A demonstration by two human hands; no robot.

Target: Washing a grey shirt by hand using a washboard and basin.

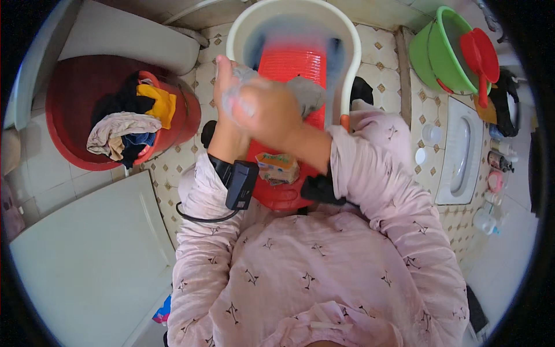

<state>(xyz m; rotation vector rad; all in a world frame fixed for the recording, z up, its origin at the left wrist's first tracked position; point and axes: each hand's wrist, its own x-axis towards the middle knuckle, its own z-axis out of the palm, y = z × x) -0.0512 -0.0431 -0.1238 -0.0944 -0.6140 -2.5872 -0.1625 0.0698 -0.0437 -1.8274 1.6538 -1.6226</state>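
My left hand (222, 95) and my right hand (270, 111) are pressed together above the left side of a red washboard (292, 66). Between them is a wet grey cloth (236, 95) with what looks like suds on it; both hands grip it. The right hand is a blurred fist. More grey fabric (308, 95) lies on the washboard, right of the fist. The board leans in a cream basin (232, 43) of cloudy water with dark fabric in it. A wrapped bar of soap (277, 168) rests on the board's near end, below my wrists.
At left, a large red tub (63, 124) stands by a red bucket (188, 110) with clothes on top. At right are a green bucket (425, 55), a red dipper (480, 52), a squat toilet (459, 150) and several bottles (485, 220). A white panel (92, 248) lies lower left.
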